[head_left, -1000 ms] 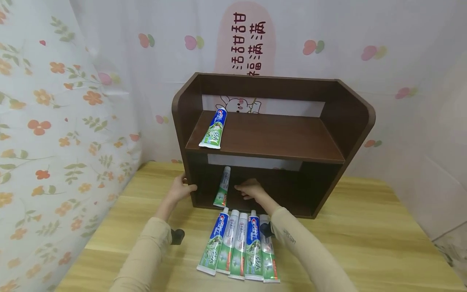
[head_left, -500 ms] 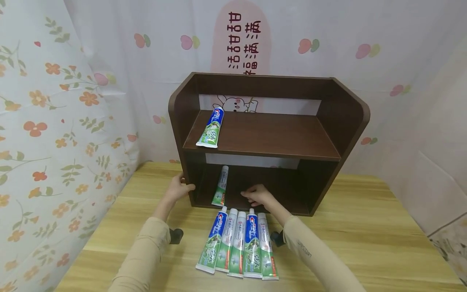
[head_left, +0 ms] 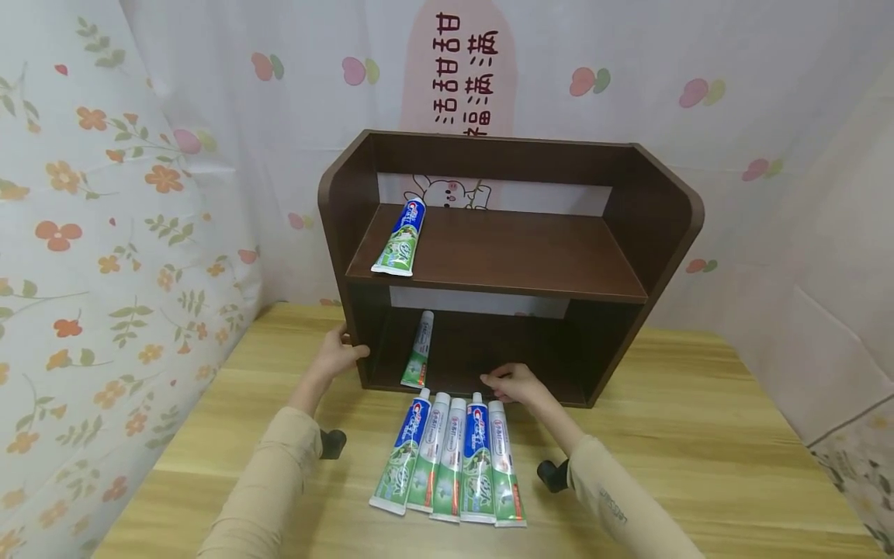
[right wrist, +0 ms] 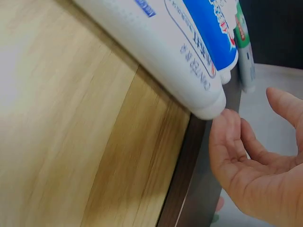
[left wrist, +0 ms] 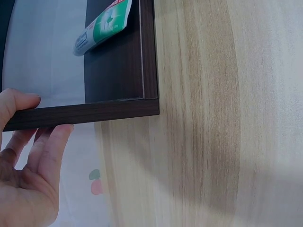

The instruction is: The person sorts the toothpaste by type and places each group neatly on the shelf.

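My left hand (head_left: 334, 359) grips the left side panel of the shelf (head_left: 670, 225); my right hand (head_left: 513, 383), fingers relaxed & holding nothing, is at the shelf's bottom front edge. Five toothpaste tubes (head_left: 450, 458) lie on the surface just in front of the shelf, w/ one tube already on each level. I judge the step is btw placements, so next I need to grasp the nearest tube by its body.

- Wooden table (head_left: 698, 435): pale, striped grain, running from the near edge to the far backdrop.
- Floral cloth (head_left: 105, 272): hangs on the left, white with orange flowers and green sprigs; its foot meets the table's left edge.
- White backdrop (head_left: 698, 155): spans the far side, dotted with pink-and-green motifs.
- Pink panel (head_left: 457, 70): far centre of the backdrop, rounded top, dark red characters in two columns.
- Rabbit drawing (head_left: 447, 190): line sketch just below the pink panel.
- Patterned floor (head_left: 852, 458): a patch at near right, beyond the table's edge.
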`<action>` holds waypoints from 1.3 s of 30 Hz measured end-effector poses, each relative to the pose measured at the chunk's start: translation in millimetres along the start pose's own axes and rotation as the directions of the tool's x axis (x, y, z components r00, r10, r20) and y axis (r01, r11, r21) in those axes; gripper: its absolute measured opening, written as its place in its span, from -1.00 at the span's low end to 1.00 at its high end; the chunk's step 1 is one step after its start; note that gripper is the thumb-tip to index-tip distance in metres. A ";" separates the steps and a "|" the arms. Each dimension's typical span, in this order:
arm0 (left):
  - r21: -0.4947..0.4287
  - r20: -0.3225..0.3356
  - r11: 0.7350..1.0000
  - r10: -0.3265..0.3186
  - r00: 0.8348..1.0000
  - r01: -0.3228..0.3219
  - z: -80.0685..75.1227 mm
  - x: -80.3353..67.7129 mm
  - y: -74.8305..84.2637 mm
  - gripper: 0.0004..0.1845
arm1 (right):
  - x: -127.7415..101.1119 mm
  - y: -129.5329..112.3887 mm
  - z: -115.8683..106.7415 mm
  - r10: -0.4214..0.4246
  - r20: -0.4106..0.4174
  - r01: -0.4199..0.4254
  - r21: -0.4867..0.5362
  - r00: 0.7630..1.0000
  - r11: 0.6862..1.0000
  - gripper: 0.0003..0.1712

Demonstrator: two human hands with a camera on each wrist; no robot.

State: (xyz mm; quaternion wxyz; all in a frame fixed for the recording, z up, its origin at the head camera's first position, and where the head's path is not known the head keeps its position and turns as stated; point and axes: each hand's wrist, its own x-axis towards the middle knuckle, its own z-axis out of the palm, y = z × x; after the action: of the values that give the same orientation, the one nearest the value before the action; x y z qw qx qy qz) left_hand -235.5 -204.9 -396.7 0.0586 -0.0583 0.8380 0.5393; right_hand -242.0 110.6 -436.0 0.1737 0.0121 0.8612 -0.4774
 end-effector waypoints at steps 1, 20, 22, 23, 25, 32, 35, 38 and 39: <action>0.003 -0.001 1.000 0.003 1.000 -0.003 0.0 0.3 0.2 -0.28 | -1.2 1.8 -1.5 0.003 -0.001 -0.003 0.007 1.000 1.000 -0.52; -0.009 0.032 1.000 -0.001 0.999 0.002 0.5 1.0 3.2 -0.24 | -33.7 40.3 -8.4 0.095 0.045 -0.099 0.084 0.994 0.991 -0.49; -0.014 0.040 1.000 -0.007 0.999 0.007 0.0 0.6 3.3 -0.24 | -37.4 42.5 -7.5 0.100 0.044 -0.104 0.104 0.994 0.989 -0.47; -0.013 0.043 1.000 -0.008 0.999 0.009 -0.3 0.2 3.4 -0.23 | -39.4 43.1 -7.2 0.104 0.044 -0.108 0.111 0.994 0.988 -0.45; -0.013 0.044 1.000 -0.004 0.999 0.005 -0.6 -0.4 3.5 -0.24 | -43.6 43.3 -6.4 0.100 0.052 -0.105 0.115 0.994 0.988 -0.41; -0.002 0.047 1.000 -0.005 0.999 0.005 -1.8 -1.9 4.2 -0.23 | -60.2 41.1 -0.4 0.095 0.116 -0.106 0.090 0.989 0.990 -0.34; 0.000 0.046 1.000 -0.011 0.999 0.011 -2.2 -1.4 4.1 -0.22 | -65.0 41.2 4.7 0.091 0.117 -0.100 0.071 0.989 0.992 -0.33; -0.003 0.050 1.000 -0.010 0.999 0.010 -2.3 -1.4 3.7 -0.22 | -69.1 40.8 11.5 0.087 0.097 -0.092 0.047 0.991 0.995 -0.30; -0.005 0.052 1.000 -0.013 0.999 0.013 -2.4 -1.6 3.5 -0.22 | -69.9 41.1 13.8 0.082 0.090 -0.085 0.035 0.993 0.996 -0.31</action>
State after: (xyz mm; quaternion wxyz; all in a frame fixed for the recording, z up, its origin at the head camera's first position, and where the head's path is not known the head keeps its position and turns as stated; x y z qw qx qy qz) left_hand -234.6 -205.6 -392.3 0.0837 -0.0498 0.8342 0.5427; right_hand -164.6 131.7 -454.6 0.2314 0.0304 0.8420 -0.4864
